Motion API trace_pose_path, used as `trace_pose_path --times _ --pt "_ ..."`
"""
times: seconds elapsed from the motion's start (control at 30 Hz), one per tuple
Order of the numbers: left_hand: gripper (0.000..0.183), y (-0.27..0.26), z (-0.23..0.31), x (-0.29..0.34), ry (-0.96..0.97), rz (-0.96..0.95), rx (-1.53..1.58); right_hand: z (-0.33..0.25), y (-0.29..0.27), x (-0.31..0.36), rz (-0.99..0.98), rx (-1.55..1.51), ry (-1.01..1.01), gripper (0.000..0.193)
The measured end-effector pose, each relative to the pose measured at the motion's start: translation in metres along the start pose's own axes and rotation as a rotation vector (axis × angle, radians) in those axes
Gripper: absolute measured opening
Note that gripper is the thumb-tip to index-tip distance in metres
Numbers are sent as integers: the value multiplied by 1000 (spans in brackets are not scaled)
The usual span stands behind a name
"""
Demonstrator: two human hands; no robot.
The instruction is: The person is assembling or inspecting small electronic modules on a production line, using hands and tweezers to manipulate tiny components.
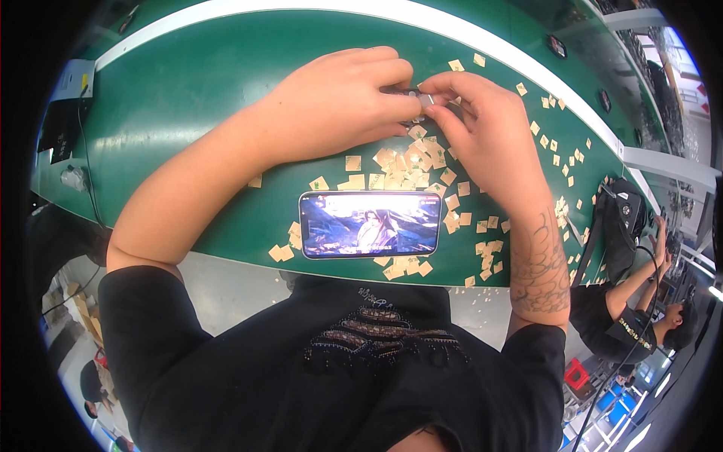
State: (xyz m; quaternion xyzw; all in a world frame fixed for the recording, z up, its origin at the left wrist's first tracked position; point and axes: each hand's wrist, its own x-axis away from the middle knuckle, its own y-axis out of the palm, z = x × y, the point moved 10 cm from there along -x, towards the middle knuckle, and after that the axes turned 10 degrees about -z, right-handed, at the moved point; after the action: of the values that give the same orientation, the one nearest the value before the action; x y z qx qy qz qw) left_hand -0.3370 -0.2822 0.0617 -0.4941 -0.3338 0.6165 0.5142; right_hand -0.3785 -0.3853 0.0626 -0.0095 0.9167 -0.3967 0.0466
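The head view is showing the left hand (343, 94) curling around and the right hand (486, 120) pinching a small silver-and-dark, metallic-looking piece (427, 100) toward the green table's (188, 83) far edge. Handling is seemingly progressing among scattered square cream papers (407, 167); what is remaining, I cannot tell.

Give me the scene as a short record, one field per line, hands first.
Left hand: holding a small metallic part, mostly hidden by fingers
Right hand: thumb and forefinger at the part's right end
Phone: screen lit, between hands and torso
Tan squares: scattered, many between hands and phone
Table: green
Co-worker: far right
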Motion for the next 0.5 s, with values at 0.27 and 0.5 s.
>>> trace_pose_path --times 0.27,0.5 --pt "32 1 -5 1 -31 8 85 1 4 5 -15 39 32 18" --pt "36 2 -11 1 -69 11 158 32 10 7 36 -148 76 19"
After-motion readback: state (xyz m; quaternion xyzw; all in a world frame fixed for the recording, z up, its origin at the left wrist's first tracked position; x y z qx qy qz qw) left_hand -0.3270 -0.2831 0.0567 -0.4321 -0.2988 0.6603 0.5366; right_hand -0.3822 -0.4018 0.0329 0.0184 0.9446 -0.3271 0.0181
